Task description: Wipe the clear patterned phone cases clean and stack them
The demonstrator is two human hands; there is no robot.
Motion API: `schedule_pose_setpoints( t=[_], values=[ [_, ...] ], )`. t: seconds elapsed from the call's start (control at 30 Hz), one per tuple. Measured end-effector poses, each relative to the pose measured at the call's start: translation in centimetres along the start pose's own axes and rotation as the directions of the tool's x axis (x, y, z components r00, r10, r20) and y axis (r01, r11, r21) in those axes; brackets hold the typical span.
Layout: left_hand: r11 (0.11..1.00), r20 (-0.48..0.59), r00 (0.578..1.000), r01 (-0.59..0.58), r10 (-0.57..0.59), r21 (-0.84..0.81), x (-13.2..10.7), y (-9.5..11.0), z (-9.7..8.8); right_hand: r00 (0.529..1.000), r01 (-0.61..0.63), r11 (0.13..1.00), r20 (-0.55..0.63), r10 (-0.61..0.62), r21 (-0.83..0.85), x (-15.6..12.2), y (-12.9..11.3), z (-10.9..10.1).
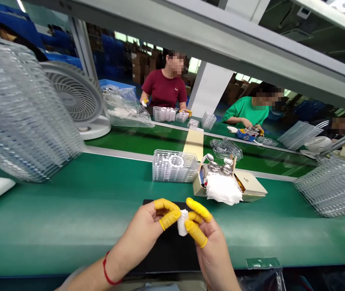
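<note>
Bare forearms (219, 268) nearest, entering from 5 and 7 o'clock; thin red cord bracelet (107, 268) on the left wrist. Left hand (144, 228): thumb and forefinger in yellow rubber finger cots (170, 220), pinching the upper left edge of a small, folded, soft white piece (182, 224). Right hand (210, 234): yellow-cotted fingers gripping its right side, forefinger raised clear. White piece held upright between the hands, above a flat black mat (172, 252) on the long green table (99, 218); cloth or paper, cannot tell.

From the hands: at 12, low stack of clear plastic trays (172, 171). At 1, just beside it, open cream cardboard box (199, 190), white sheets (223, 190) draped over its near edge. Toward 10, tall leaning clear tray stack (23, 109); behind it, round grey fan (72, 97). Beyond, at 12, co-worker in dark red T-shirt (164, 91).
</note>
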State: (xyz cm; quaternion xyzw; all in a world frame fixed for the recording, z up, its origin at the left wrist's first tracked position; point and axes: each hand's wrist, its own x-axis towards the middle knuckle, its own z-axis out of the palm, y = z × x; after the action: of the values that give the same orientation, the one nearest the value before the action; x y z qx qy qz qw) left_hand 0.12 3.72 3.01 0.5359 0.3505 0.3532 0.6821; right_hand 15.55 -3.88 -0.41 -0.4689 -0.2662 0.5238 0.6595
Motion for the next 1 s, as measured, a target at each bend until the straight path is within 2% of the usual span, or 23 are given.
schedule_pose_setpoints(
  t=[0.17,0.43,0.53,0.77,0.87,0.93,1.0],
  values=[
    [0.998,0.029,0.998,0.061,-0.06,-0.034,-0.2,-0.2,-0.3,0.997,-0.05,0.998,0.065,0.048,0.036,-0.2,-0.5,-0.2],
    [0.998,0.068,0.995,0.066,-0.066,-0.005,-0.4,-0.1,-0.3,0.995,-0.086,0.995,0.049,0.084,0.04,0.0,-1.2,0.4],
    [0.999,0.059,0.997,0.043,-0.044,0.02,-0.5,-0.2,-0.3,0.995,-0.089,0.996,0.055,0.088,0.02,0.1,-1.0,0.3],
    [0.997,0.064,0.998,-0.016,0.011,0.075,-0.7,-1.2,-0.2,0.996,0.005,0.999,0.088,-0.001,-0.052,0.3,-0.4,-0.2],
    [0.983,0.053,0.995,-0.091,0.084,0.161,-0.8,-1.1,-0.4,0.983,-0.005,0.991,0.179,0.029,-0.135,0.5,-1.0,-0.6],
    [0.965,0.077,0.99,-0.135,0.121,0.224,-0.9,-0.8,-0.6,0.965,-0.025,0.981,0.25,0.073,-0.192,0.7,-1.4,-0.9],
    [0.938,0.104,0.982,-0.18,0.155,0.297,-1.0,-0.4,-0.7,0.958,-0.034,0.975,0.272,0.095,-0.221,1.0,-1.4,-1.2]
  ],
)
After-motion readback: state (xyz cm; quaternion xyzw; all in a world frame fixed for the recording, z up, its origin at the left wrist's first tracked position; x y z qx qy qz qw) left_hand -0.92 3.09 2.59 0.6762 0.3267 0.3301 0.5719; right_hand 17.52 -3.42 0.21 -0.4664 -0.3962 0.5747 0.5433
